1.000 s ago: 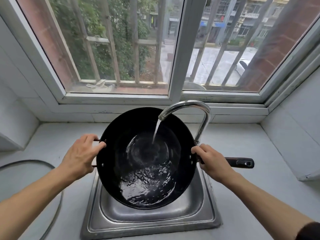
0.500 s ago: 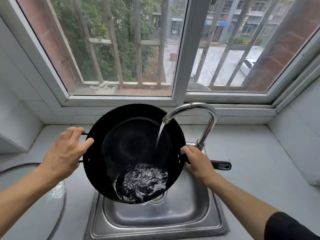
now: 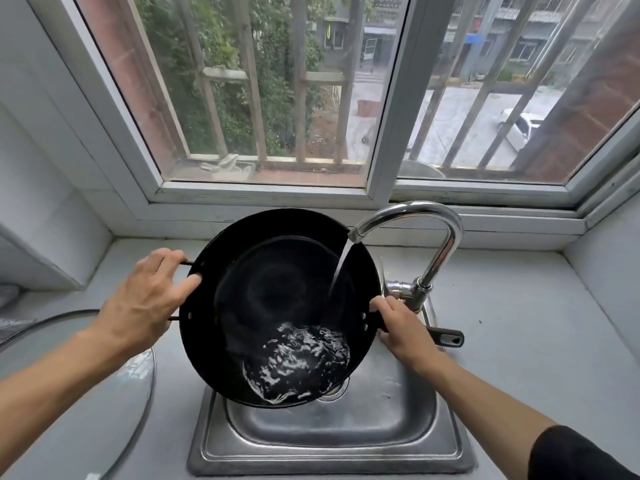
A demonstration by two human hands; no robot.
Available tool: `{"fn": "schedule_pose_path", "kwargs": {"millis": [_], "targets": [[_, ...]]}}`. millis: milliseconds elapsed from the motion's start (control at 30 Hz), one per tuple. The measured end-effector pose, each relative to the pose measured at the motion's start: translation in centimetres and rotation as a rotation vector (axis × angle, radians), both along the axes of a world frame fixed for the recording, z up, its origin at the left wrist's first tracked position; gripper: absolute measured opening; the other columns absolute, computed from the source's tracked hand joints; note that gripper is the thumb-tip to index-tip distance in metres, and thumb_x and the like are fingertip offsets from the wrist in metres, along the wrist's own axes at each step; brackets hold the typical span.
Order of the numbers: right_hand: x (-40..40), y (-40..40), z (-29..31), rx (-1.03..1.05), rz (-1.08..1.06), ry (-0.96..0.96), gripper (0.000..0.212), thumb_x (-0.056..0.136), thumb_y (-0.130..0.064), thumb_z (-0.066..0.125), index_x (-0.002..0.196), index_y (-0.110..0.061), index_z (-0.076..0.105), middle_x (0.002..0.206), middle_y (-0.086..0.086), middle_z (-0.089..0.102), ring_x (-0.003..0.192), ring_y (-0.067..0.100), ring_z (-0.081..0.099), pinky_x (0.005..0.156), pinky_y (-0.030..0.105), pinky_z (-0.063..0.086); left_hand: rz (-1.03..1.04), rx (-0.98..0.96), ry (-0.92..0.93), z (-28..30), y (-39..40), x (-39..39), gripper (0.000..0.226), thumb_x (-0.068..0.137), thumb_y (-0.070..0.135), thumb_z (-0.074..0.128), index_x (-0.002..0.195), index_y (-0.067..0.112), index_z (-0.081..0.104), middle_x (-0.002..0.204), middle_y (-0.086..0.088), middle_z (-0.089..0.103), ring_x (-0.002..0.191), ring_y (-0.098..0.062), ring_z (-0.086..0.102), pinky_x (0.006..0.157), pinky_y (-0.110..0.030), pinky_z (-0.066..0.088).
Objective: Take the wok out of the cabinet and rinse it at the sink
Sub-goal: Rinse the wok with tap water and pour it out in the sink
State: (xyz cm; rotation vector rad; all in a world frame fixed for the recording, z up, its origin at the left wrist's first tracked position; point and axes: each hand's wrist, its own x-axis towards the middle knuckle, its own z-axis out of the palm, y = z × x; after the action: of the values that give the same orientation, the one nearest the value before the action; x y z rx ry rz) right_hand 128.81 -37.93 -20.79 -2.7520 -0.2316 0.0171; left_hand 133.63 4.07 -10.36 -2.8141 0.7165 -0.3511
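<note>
Left hand (image 3: 142, 299): grips the loop handle on the wok's left rim.
Right hand (image 3: 403, 329): wraps the long handle.
Wok (image 3: 277, 289): held tilted over the sink (image 3: 332, 448), water pooled low.
Tap (image 3: 426, 237): stream lands inside right rim.
Lid (image 3: 131, 386): just left of sink.

Wok (image 3: 277, 289) over sink (image 3: 332, 445), under faucet (image 3: 415, 216)

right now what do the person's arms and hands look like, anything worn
Both hands are bare: no gloves, rings or watch show on the left hand or right hand. The left forearm is uncovered. A dark sleeve covers the right upper arm, ending above the elbow.
</note>
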Motion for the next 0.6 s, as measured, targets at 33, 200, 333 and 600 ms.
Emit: {"fn": "schedule_pose_path", "kwargs": {"millis": [33,200,333,600], "targets": [[-0.1,-0.2,-0.1,0.006,0.009,0.007,0.052,0.068,0.008,0.067,0.11,-0.018,0.051,0.106,-0.001,0.055,0.096,0.021,0.052,0.078,0.034,0.049,-0.006,0.0,0.022,0.1,0.0,0.0,0.077,0.024,-0.019,0.074,0.096,0.006,0.067,0.109,-0.023,0.054,0.101,-0.043,0.049,0.065,-0.05,0.054],[-0.7,-1.5,-0.3,-0.006,0.044,0.045,0.055,0.066,0.006,0.064,0.112,-0.021,0.052,0.103,-0.001,0.054,0.098,0.021,0.053,0.08,0.035,0.05,-0.001,-0.051,0.252,-1.0,0.6,-0.2,0.078,0.025,-0.005,0.079,0.1,0.016,0.07,0.113,-0.017,0.058,0.103,-0.038,0.054,0.059,-0.039,0.056],[-1.4,-2.7,-0.4,-0.063,0.06,0.069,0.057,0.063,0.003,0.064,0.113,-0.022,0.053,0.099,0.0,0.052,0.093,0.023,0.054,0.076,0.038,0.051,0.003,-0.091,0.398,-2.9,0.5,-0.8,0.08,0.039,0.007,0.079,0.117,0.024,0.065,0.126,-0.008,0.051,0.116,-0.028,0.045,0.083,-0.034,0.052],[-3.8,-4.7,0.0,-0.105,0.075,0.122,0.058,0.068,0.0,0.067,0.11,-0.032,0.045,0.094,-0.007,0.042,0.079,0.018,0.049,0.065,0.033,0.047,0.013,-0.053,0.657,-4.9,-1.3,-1.0,0.085,0.052,0.027,0.077,0.132,0.036,0.051,0.135,0.004,0.036,0.125,-0.016,0.028,0.103,-0.023,0.035]]}}
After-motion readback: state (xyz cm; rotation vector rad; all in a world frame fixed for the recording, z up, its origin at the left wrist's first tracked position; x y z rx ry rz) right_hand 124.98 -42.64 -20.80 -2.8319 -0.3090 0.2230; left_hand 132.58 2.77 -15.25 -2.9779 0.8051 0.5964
